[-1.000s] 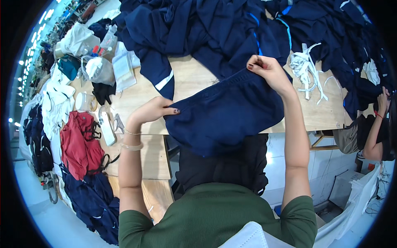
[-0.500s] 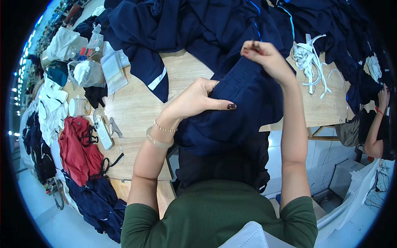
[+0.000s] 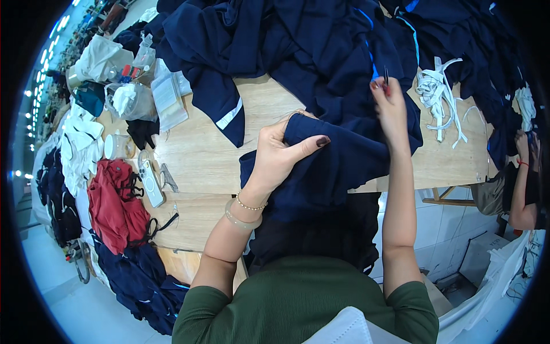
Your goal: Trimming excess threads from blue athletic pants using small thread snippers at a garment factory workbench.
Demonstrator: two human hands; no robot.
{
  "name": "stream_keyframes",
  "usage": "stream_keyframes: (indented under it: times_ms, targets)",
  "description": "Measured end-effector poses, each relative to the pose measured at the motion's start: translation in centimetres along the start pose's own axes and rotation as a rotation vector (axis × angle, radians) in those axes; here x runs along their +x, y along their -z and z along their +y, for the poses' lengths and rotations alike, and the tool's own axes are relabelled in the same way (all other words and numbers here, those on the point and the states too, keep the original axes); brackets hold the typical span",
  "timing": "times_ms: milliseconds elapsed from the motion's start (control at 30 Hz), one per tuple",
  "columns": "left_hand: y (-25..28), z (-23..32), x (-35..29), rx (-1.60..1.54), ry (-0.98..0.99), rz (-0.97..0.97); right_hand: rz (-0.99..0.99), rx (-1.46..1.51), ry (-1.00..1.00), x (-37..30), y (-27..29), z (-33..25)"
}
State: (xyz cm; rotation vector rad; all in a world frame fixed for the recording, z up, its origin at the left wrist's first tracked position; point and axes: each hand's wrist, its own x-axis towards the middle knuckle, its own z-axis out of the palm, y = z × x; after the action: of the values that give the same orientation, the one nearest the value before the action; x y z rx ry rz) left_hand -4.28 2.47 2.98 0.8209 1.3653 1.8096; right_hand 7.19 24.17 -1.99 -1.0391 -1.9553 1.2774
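Two hands work one dark navy knit garment [image 3: 338, 166] at the near edge of the pale wooden tabletop [image 3: 200, 160]. Left hand [image 3: 281, 152]: closed around a bunched fold of the garment, thumb lying across the top of the fold. Right hand [image 3: 392, 106]: raised above the cloth with fingers pinched together on a small slim dark tool [image 3: 385, 76]; the kind of tool cannot be told. The garment lies partly on the tabletop and partly hangs over the edge toward the person's lap. Handling judgement: soft, light, limp cloth with no stiffness; it will sag and slide off the edge unless gathered. Best hold is at a folded hem or seam, where the layers give bulk. Beyond lies a large heap of similar navy garments [image 3: 298, 40], a tangle of white fabric tapes [image 3: 441, 97] to the right, and, to the left, a white phone [image 3: 150, 182] beside a red cloth bundle [image 3: 114, 200].
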Motion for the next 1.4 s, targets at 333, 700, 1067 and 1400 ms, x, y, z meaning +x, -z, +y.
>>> stream_keyframes:
  times_ms: [333,700,1067,1400]
  targets:
    - [-2.1,1.0,-1.2,-0.419,0.172,0.146,0.032,0.218,0.165,-9.5,2.7,-5.6]
    - [-3.0,1.3,-2.2,-0.29,0.087,0.211,0.175,-0.061,0.741,-10.5,0.5,-7.4]
    - [-3.0,1.5,-2.4,-0.296,0.087,0.173,0.194,-0.149,0.884,-10.3,0.2,-8.3]
    - [-2.7,1.4,-2.4,-0.2,0.048,0.13,0.167,-0.088,0.856,-10.4,0.2,-7.9]
